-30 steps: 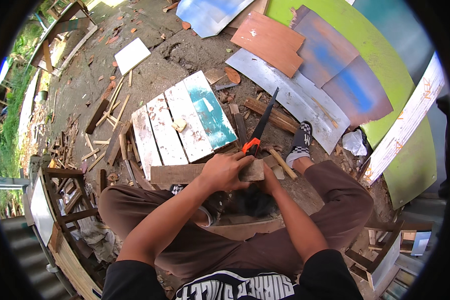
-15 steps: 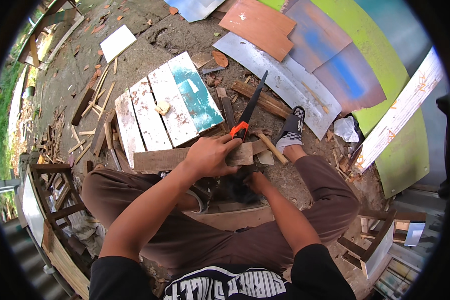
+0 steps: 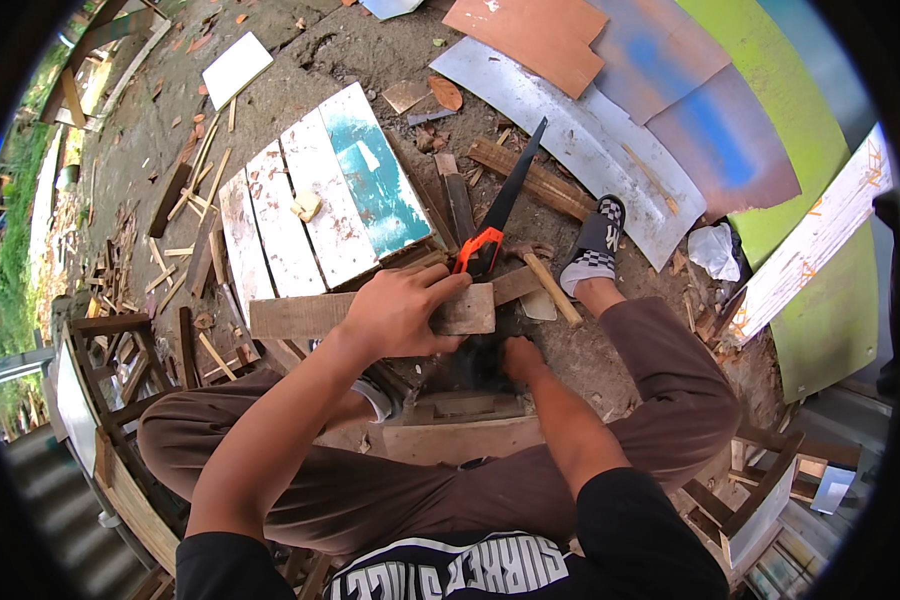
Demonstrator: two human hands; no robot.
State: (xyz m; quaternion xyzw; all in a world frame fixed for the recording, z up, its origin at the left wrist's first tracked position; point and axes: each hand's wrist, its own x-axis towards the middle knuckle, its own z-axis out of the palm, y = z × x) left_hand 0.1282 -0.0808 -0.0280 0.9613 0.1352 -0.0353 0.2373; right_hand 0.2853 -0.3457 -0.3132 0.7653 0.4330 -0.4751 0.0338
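A short wooden plank (image 3: 305,315) lies across the near end of a slatted white and teal wooden panel (image 3: 305,200), and my left hand (image 3: 400,308) grips it from above near its right end. Just past my left fingertips is a hand saw (image 3: 482,248) with an orange and black handle, its dark blade pointing away. Lower down, my right hand (image 3: 519,360) is closed, next to a dark blurred thing (image 3: 475,362). What it holds is hard to make out. A hammer (image 3: 553,290) with a wooden handle lies right of the saw.
Thin wood strips (image 3: 202,185) lie scattered at left. A wooden beam (image 3: 530,178) and a grey metal sheet (image 3: 580,140) lie ahead, near my sandalled foot (image 3: 598,245). Upright wooden frames (image 3: 120,370) stand at left. A long white board (image 3: 810,245) leans at right.
The view has shifted slightly. My left hand and the plank sit a little further left in the picture; my grip stays. My right hand stays low, the dark thing beside it still blurred.
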